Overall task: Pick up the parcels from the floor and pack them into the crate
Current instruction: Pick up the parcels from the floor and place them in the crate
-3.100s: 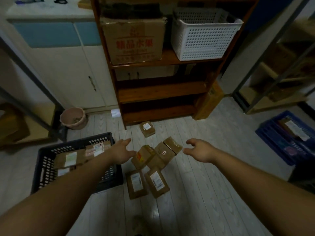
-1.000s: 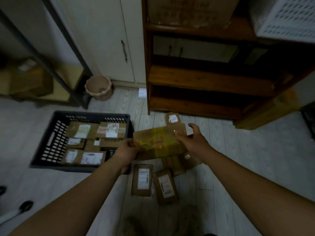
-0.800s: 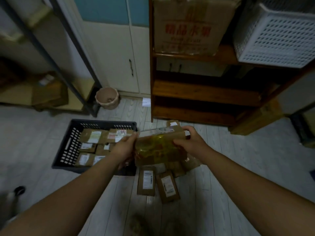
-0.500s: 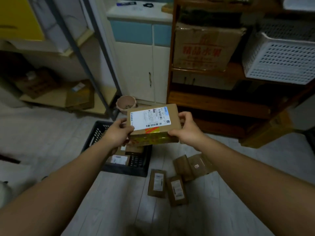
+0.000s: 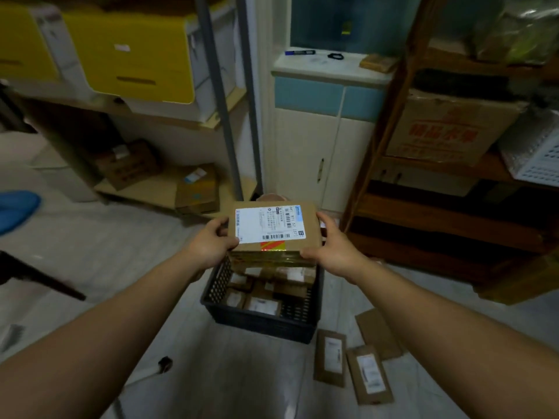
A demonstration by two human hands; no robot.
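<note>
I see the left hand (image 5: 211,246) and right hand (image 5: 335,252) gripping a labelled parcel (image 5: 272,228) above the black crate (image 5: 260,323). Small parcels (image 5: 263,305) sit inside it, and three flat parcels (image 5: 329,358) lie on the floor (image 5: 242,373) beside it.

Parcel storeroom. Behind and left of the black crate (image 5: 260,323), a metal rack (image 5: 225,116) carries yellow bins (image 5: 130,52) and cartons (image 5: 196,192). Behind and right of it, a wooden shelf unit (image 5: 438,207) holds a printed carton (image 5: 447,128). On the floor just right of the crate lie labelled parcels (image 5: 369,373).

Arms outstretched, left hand (image 5: 211,244) and right hand (image 5: 336,247) level, fingers (image 5: 219,222) curled.
</note>
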